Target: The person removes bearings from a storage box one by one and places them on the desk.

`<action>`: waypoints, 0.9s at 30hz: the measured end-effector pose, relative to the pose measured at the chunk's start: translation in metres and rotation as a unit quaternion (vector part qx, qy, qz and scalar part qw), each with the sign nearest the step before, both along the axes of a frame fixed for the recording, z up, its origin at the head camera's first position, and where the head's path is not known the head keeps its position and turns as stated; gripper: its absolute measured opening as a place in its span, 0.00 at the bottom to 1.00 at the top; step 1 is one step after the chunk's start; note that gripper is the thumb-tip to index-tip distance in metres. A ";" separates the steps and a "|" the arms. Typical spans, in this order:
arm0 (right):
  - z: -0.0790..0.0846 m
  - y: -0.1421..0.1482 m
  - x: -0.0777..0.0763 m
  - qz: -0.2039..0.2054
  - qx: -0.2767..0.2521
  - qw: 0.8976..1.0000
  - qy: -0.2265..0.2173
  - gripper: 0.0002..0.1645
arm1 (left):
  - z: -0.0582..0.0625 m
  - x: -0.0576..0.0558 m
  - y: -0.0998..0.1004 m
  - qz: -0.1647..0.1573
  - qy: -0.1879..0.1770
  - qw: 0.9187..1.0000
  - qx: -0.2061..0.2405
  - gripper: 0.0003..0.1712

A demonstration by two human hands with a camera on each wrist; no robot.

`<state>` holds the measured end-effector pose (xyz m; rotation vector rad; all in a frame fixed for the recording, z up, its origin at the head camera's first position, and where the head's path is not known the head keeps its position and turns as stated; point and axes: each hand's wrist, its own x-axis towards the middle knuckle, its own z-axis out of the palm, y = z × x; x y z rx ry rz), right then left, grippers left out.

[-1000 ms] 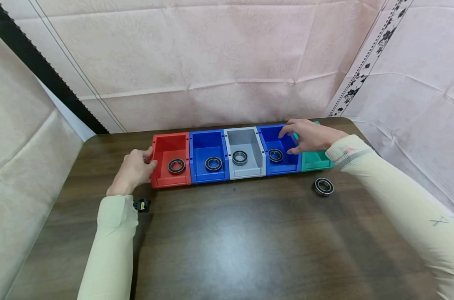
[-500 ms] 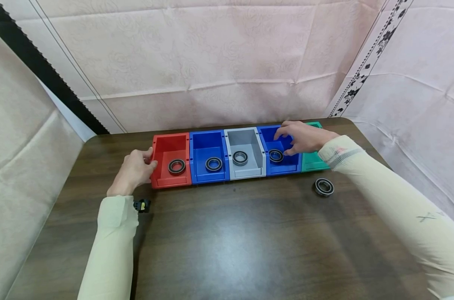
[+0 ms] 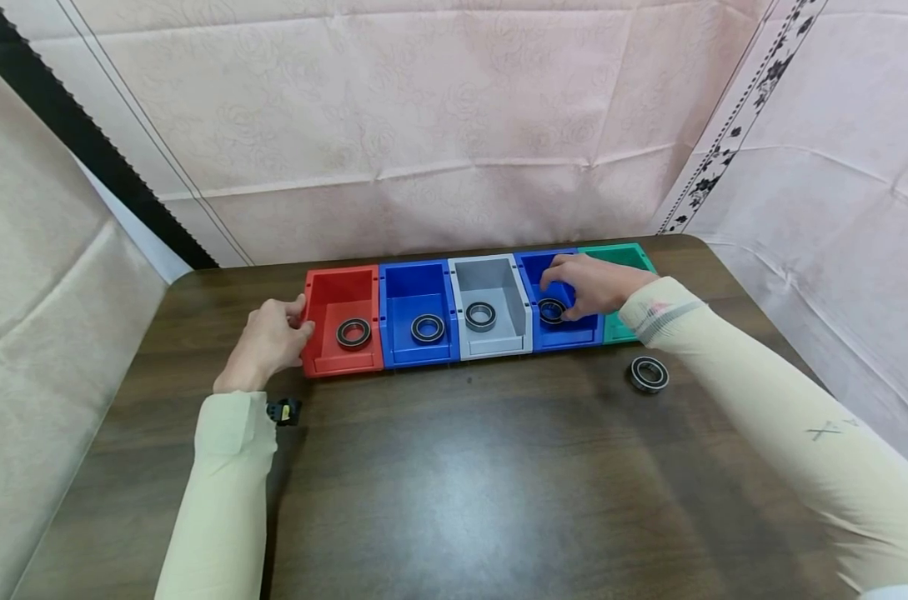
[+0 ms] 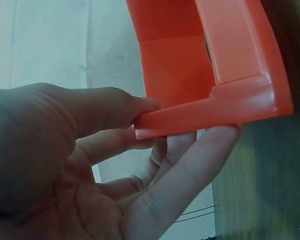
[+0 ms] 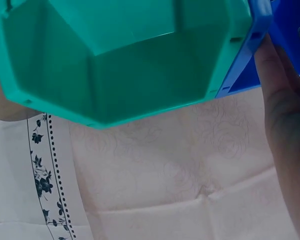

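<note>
A person's right hand (image 3: 596, 285) hangs inside the right-hand blue bin (image 3: 566, 335), thumb at the edge of a dark bearing ring (image 3: 549, 322) and forefinger curved just beyond; whether they grip it cannot be told. Well apart, the left hand (image 3: 266, 337) pinches the red bin's (image 3: 341, 287) outer side wall, apparently steadying the row. The step in hand looks like seizing the blue-bin ring; if so, the next move calls for a firm pinch on its rim and a lift clear of the walls. The ring, partly covered by the thumb, seems to lie flat, pale-edged around an open centre. Similar rings (image 3: 480, 328) lie in three bins between the hands; a loose ring (image 3: 637, 383) sits on the bench (image 3: 454, 467), on the near side of the right hand.
</note>
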<state>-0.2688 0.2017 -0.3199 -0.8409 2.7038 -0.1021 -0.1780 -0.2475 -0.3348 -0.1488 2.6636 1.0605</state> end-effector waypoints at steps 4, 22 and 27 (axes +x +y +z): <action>-0.003 -0.002 -0.001 -0.005 0.003 1.000 0.000 0.29 | 0.000 0.000 0.000 0.000 0.000 1.000 -0.001 0.36; -0.023 -0.011 -0.005 -0.021 0.020 0.999 -0.017 0.37 | 0.000 -0.002 -0.001 0.004 -0.014 1.000 0.004 0.36; -0.026 -0.015 -0.005 -0.043 0.028 0.998 -0.027 0.41 | 0.001 -0.002 -0.001 0.007 -0.014 1.000 0.003 0.36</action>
